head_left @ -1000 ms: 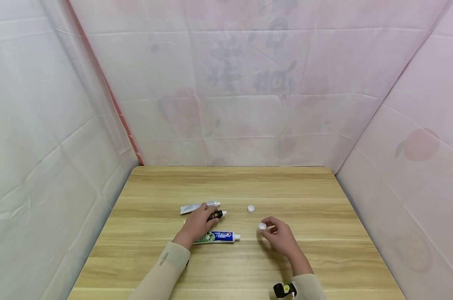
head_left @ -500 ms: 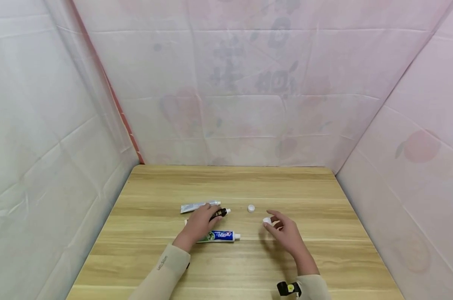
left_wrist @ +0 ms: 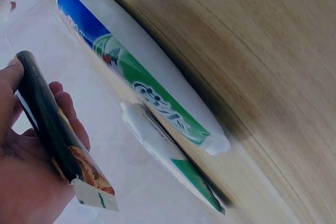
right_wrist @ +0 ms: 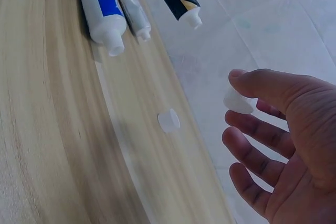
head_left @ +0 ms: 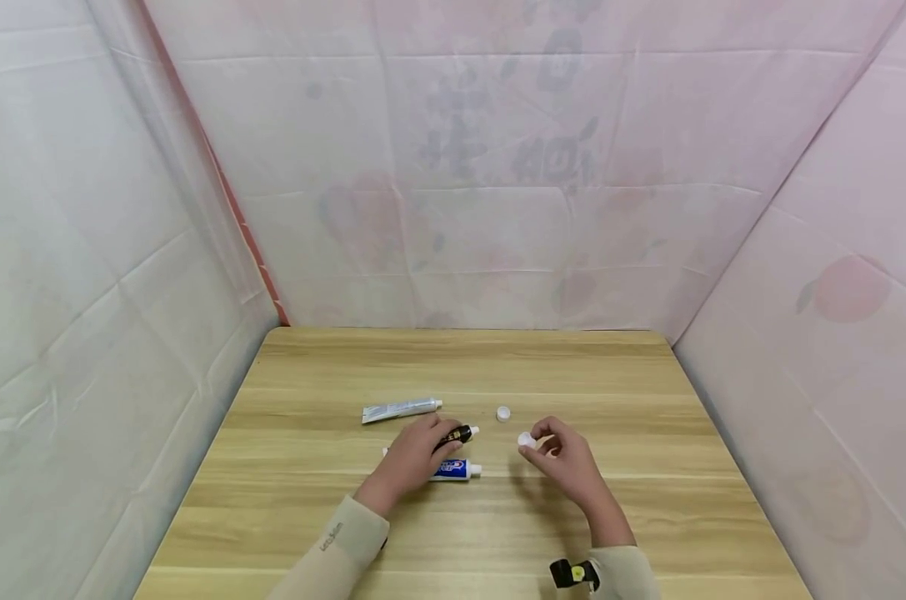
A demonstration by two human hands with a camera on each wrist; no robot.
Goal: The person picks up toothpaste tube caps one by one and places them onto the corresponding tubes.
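Note:
My left hand point(head_left: 413, 457) grips a black toothpaste tube point(left_wrist: 44, 111), held up off the table. The tube's white nozzle point(right_wrist: 193, 18) is bare and points toward my right hand point(head_left: 571, 468). Between thumb and forefinger the right hand pinches a small white cap point(right_wrist: 239, 100), a short gap away from that nozzle. Beneath the left hand lies a blue, green and white toothpaste tube point(left_wrist: 152, 77), partly covered by the hand in the head view. Farther back lies a thinner silver-white toothpaste tube point(head_left: 400, 410). Both lying tubes have uncapped nozzles facing right.
A second white cap point(head_left: 503, 413) sits on the wooden table point(head_left: 332, 367), behind the gap between the hands. Pale printed sheets point(head_left: 483, 250) hang along the back and both sides of the table.
My left hand has shifted to the right with the black toothpaste tube, uncovering more of the silver-white one. The right hand moved right, then slightly back left, tilting the cap along the way.

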